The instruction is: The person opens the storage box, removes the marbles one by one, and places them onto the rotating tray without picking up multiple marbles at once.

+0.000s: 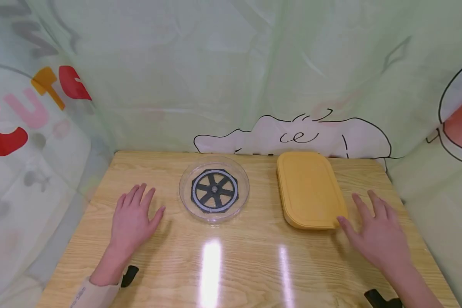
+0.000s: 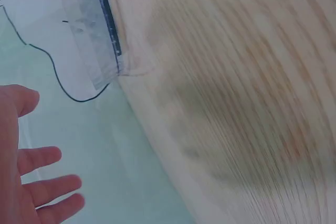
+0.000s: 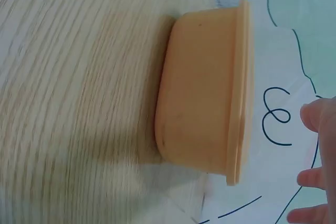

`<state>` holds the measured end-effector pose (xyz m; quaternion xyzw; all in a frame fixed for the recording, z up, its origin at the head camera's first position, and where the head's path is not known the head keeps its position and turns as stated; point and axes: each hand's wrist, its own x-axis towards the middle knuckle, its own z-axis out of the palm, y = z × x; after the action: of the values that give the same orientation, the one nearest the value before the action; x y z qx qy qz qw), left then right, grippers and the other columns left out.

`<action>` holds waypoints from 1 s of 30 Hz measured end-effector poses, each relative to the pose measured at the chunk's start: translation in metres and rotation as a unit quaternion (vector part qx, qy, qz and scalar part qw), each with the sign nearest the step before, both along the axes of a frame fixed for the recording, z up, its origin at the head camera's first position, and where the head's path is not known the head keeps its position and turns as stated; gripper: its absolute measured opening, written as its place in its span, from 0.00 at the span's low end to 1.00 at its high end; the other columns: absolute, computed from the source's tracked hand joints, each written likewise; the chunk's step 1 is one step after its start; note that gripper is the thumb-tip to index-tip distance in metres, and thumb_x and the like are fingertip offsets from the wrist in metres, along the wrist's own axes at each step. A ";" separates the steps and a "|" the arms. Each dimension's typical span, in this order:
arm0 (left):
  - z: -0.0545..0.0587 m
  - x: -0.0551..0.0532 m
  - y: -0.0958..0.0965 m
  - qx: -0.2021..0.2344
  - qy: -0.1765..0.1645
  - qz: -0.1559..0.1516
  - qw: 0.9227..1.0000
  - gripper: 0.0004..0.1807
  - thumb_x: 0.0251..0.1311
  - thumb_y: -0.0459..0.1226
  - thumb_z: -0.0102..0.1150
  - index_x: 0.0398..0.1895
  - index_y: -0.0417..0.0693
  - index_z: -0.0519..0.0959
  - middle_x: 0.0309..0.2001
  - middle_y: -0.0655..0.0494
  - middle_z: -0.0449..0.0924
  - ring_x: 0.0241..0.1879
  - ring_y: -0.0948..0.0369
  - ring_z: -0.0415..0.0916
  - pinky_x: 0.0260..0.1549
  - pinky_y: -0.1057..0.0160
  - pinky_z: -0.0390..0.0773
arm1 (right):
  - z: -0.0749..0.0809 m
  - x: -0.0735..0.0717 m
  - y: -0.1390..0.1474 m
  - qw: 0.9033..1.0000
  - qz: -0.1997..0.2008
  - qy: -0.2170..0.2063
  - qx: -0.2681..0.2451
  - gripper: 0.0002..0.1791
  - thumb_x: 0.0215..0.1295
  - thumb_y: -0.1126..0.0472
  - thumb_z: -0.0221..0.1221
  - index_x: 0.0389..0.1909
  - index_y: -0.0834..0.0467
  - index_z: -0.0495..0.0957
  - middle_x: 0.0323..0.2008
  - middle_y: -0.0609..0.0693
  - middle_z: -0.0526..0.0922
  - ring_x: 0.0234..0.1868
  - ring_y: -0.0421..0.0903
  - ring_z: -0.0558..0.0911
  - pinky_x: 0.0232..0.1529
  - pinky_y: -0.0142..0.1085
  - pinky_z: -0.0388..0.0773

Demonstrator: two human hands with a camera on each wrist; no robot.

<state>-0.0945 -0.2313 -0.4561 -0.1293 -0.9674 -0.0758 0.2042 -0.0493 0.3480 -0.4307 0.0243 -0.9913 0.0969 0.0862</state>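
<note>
A yellow lidded plastic box (image 1: pixel 311 190) stands on the right half of the wooden table, its lid on. In the right wrist view the side of the same box (image 3: pixel 197 90) shows, with the lid's rim along one edge. My right hand (image 1: pixel 381 233) is just right of the box, fingers spread and holding nothing; its thumb tip is near the box's front right corner, and whether it touches I cannot tell. Left of the middle lies a round clear dish (image 1: pixel 185 201) with a black, spoked wheel-like piece (image 1: pixel 214 191) in it. My left hand (image 1: pixel 132 222) is left of the dish, fingers extended, holding nothing.
The wooden table (image 1: pixel 250 265) ends at a pale green curtain (image 1: pixel 177 85) printed with cartoon drawings and letters. Curtains also hang at the left and right sides. Black straps (image 1: pixel 129 276) show near both wrists.
</note>
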 end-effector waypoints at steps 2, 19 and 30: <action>0.001 0.000 0.001 0.021 0.005 -0.002 1.000 0.32 0.59 0.52 0.61 0.59 0.37 0.76 0.59 0.35 0.75 0.60 0.40 0.70 0.59 0.39 0.65 | 0.001 0.000 -0.002 1.000 0.001 0.001 -0.021 0.43 0.69 0.39 0.56 0.74 0.62 0.58 0.70 0.74 0.55 0.61 0.79 0.59 0.48 0.74 0.60; -0.005 0.005 0.009 0.137 -0.099 0.048 0.984 0.21 0.68 0.46 0.58 0.58 0.45 0.77 0.38 0.51 0.86 0.32 0.54 0.84 0.25 0.51 0.78 | -0.021 0.000 -0.001 0.986 -0.016 -0.089 -0.141 0.40 0.76 0.45 0.51 0.73 0.71 0.54 0.35 0.56 0.81 0.27 0.44 0.78 0.22 0.38 0.70; -0.029 -0.005 0.021 0.312 -0.194 0.010 0.930 0.17 0.70 0.40 0.57 0.59 0.45 0.76 0.35 0.54 0.83 0.32 0.57 0.80 0.30 0.58 0.77 | -0.041 -0.001 -0.010 0.971 -0.041 0.010 -0.233 0.28 0.75 0.55 0.55 0.68 0.66 0.65 0.30 0.55 0.78 0.21 0.37 0.71 0.19 0.32 0.67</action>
<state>-0.0999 -0.2101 -0.4849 -0.0319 -0.9171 -0.3949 0.0434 -0.0498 0.3378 -0.4715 -0.0363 -0.9405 0.3216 0.1034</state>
